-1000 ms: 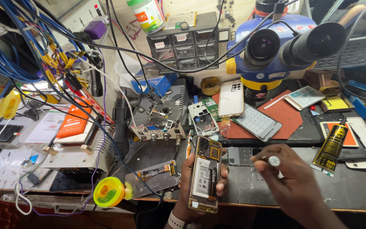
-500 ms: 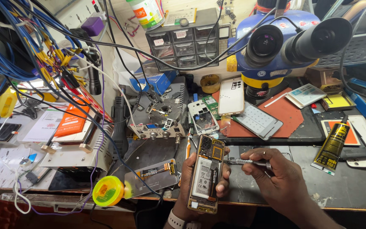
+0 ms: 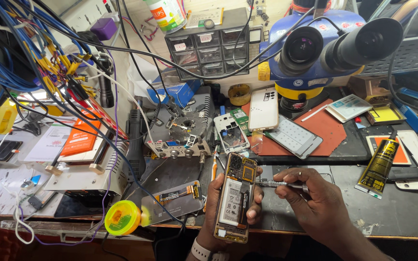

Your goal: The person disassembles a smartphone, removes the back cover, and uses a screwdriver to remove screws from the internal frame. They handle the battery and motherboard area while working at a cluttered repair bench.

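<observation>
Held upright over the near edge of the cluttered dark workbench (image 3: 402, 212): an opened smartphone with gold frame, back cover off, white battery and circuit boards exposed (image 3: 234, 198). Cradled from behind and below in the left hand (image 3: 218, 208), fingers wrapped round the left edge, thumb pressed on the right edge beside the battery. Pinched between thumb and fingertips of the right hand (image 3: 310, 193): a slim metal precision screwdriver (image 3: 274, 183), lying nearly level, tip touching or just at the phone's right side near the upper boards; exact contact too small to tell.

Likely light, stiff along the frame, but fragile inside: bare boards, thin flex strips, a soft battery cell not to be pressed or pierced. Best gripped by the metal side rails only, never across the open face. Probably slippery at the smooth rim, so a firm cradle from beneath suits. Screwdriver thin and apt to roll; best taken at the knurled shaft.

Around: a blue stereo microscope (image 3: 315, 53) at the back, a red work mat (image 3: 330, 128) with a white phone back (image 3: 263, 108) and grey perforated plate (image 3: 293, 137), a yellow-black glue tube (image 3: 378, 166) to the right, a round yellow-green tape reel (image 3: 122, 217) to the left, blue cables (image 3: 6, 58) hanging far left.
</observation>
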